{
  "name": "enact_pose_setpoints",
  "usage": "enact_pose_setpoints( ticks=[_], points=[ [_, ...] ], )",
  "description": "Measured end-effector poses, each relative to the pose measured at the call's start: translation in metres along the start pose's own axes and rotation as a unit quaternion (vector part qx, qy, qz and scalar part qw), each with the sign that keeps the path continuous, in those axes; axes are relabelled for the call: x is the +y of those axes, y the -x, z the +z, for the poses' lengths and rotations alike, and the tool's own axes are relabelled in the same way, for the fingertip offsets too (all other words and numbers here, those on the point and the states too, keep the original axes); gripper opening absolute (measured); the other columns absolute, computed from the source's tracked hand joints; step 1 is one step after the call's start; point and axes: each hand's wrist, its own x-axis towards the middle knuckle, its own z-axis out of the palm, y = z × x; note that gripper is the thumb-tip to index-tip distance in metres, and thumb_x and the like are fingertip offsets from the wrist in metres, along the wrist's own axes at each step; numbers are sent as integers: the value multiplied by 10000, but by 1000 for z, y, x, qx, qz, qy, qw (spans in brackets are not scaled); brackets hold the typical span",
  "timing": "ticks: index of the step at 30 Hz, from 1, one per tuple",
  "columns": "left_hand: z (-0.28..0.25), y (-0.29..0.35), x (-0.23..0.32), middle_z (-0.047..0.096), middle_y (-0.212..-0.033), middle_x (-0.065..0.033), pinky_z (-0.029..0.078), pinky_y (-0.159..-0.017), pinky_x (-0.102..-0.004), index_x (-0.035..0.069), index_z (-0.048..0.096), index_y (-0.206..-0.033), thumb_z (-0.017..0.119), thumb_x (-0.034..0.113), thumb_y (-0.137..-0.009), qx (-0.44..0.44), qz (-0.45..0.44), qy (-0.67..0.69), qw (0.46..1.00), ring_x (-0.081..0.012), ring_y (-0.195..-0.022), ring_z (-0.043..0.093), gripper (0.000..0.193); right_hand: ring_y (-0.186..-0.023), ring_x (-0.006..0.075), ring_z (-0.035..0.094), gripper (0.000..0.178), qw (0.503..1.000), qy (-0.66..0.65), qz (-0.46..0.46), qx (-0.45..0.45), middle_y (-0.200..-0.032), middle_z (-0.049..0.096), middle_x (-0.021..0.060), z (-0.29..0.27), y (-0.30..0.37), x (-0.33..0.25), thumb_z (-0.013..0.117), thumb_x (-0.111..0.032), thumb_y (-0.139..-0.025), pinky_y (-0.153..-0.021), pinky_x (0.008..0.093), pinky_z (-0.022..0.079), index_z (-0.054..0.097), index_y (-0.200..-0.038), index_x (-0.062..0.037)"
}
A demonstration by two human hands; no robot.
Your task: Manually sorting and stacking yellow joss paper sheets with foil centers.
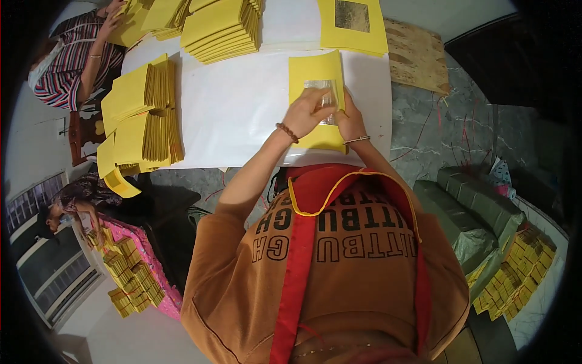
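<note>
Left hand (309,112), unclenched, lies over silver foil sheet (319,84) atop yellow paper (309,68) on white tabletop (233,115). Right hand (351,118) touches paper's right edge; grip unclear.

The yellow paper (309,68) at upper centre looks matt and smooth, the silvery foil patch (328,86) on it shiny and crinkled. Beneath spreads a smooth, faintly glossy white tabletop (230,115). At upper right lies a rough wooden board (418,57); at right, creased, shiny green plastic wrapping (476,197). The red apron (296,261) at lower centre is cloth, as is the matt brown shirt (357,291).
</note>
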Motion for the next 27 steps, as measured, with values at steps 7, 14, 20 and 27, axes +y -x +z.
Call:
enact_pose_setpoints(
  ticks=[7, 14, 20, 27],
  points=[
    [42, -19, 1, 476, -919, -44, 443, -617, -213, -25, 421, -1186, 639, 192, -779, 11, -143, 441, 886, -97, -713, 503, 511, -1175, 238, 380, 665, 974, -185, -25, -127, -1298, 333, 189, 1, 4, 11, 475, -40, -743, -902, 314, 377, 162, -1325, 28],
    [40, -22, -19, 540, -774, 9, 344, -463, -160, 4, 509, -1076, 560, 155, -841, 21, -162, 532, 831, -28, -555, 461, 284, -1174, 174, 340, 747, 934, -335, 56, -109, -1297, 324, 89, -5, 4, 15, 540, -87, -753, -959, 279, 286, 117, -1368, -47],
    [54, -23, -21, 572, -733, 3, 363, -467, -170, 12, 558, -970, 521, 160, -866, 97, -189, 567, 796, -33, -554, 475, 185, -1129, 160, 384, 652, 936, -331, 70, -91, -1259, 376, 74, -6, 7, 23, 541, -138, -802, -934, 275, 318, 193, -1346, -48],
    [57, -23, -21, 577, -733, 7, 398, -490, -183, 20, 570, -907, 492, 189, -884, 138, -192, 577, 782, -43, -574, 496, 187, -1041, 151, 470, 478, 885, -421, 194, -49, -1168, 467, 63, -10, 5, 33, 477, -167, -866, -874, 277, 386, 301, -1294, -49]
  ],
)
